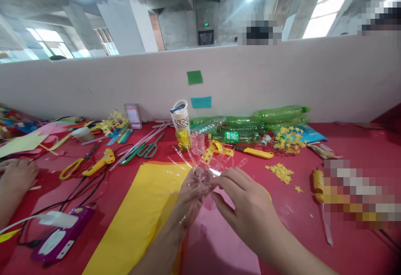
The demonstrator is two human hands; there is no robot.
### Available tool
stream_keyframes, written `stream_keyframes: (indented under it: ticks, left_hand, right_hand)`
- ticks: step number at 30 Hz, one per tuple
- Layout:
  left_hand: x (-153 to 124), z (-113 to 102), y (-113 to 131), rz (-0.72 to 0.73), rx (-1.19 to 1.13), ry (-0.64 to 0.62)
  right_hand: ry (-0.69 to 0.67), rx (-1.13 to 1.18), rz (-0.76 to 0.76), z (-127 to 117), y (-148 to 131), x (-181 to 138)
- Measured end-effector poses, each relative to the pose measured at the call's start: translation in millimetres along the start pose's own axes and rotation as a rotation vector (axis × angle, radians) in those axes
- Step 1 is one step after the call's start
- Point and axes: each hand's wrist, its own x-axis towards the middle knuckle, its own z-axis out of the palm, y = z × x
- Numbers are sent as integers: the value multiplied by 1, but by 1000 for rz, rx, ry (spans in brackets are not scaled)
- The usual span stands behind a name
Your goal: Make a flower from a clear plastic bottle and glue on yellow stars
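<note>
Both my left hand and right hand pinch the clear plastic flower between them, its strips fanning toward the far side.

A clear plastic piece, cut into long thin strips that fan up and outward like petals from a gathered centre, is held upright just above the yellow sheet, pinched at its base between both hands.

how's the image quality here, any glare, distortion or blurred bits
Head view: bright windows blow out and streak flare across the ceiling; wide-lens bending curves the partition wall; pixelated patches hide spots at right; the clear plastic piece between left hand and right hand glints, edges hard to trace.
</note>
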Motion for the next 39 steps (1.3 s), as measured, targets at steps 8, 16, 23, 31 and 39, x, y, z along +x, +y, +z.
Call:
stream_keyframes:
  ticks: [8, 16, 23, 31, 39]
  left_hand:
    - [1, 3, 0, 8, 13, -8]
    - [2, 4, 1, 33, 46, 28]
    - [2, -1, 2, 49, 60, 43]
    - [2, 1, 4, 7, 113, 25]
    - [0, 5, 4, -18, 128, -20]
  right_hand:
    - [10, 29, 19, -1, -1, 0]
    - [-101, 21, -94, -1, -1, -3]
    - [-91, -36, -62, 0, 2, -2]
    - [-192, -111, -53, -1, 2, -2]
    - [-97, 27, 43, -10, -4, -6]
